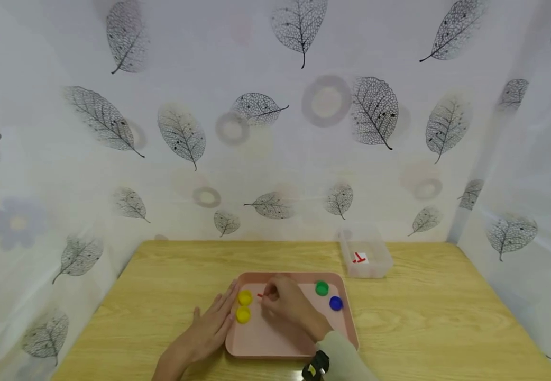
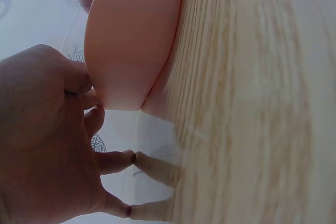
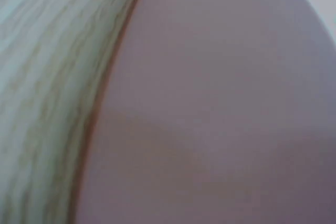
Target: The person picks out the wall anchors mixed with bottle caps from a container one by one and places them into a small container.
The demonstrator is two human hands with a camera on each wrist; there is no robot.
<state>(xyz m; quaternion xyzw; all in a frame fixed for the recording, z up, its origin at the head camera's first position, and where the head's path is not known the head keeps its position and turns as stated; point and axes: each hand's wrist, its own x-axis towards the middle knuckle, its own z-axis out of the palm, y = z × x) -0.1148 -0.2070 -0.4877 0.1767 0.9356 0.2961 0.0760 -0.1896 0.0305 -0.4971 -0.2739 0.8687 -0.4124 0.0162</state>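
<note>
A pink tray [image 1: 268,347] lies on the table. My left hand [image 1: 209,323] rests against its left rim with fingers extended; in the left wrist view, the left hand [image 2: 47,140] touches the tray wall [image 2: 131,40]. Over the middle of the tray, my right hand [image 1: 287,300] pinches a small thin red stick [image 1: 259,295], mostly hidden by the fingers. Two yellow bottle caps [image 1: 244,297] sit along the tray's left side. Toward the right side are a green cap [image 1: 322,288] and a blue cap [image 1: 336,303]. The right wrist view shows only the blurred tray wall [image 3: 210,77].
A clear plastic box [image 1: 375,264] with a red-marked white label [image 1: 360,258] stands behind the tray to the right. The wood-grain table [image 1: 428,312] meets a leaf-patterned curtain [image 1: 299,159] at the back and sides.
</note>
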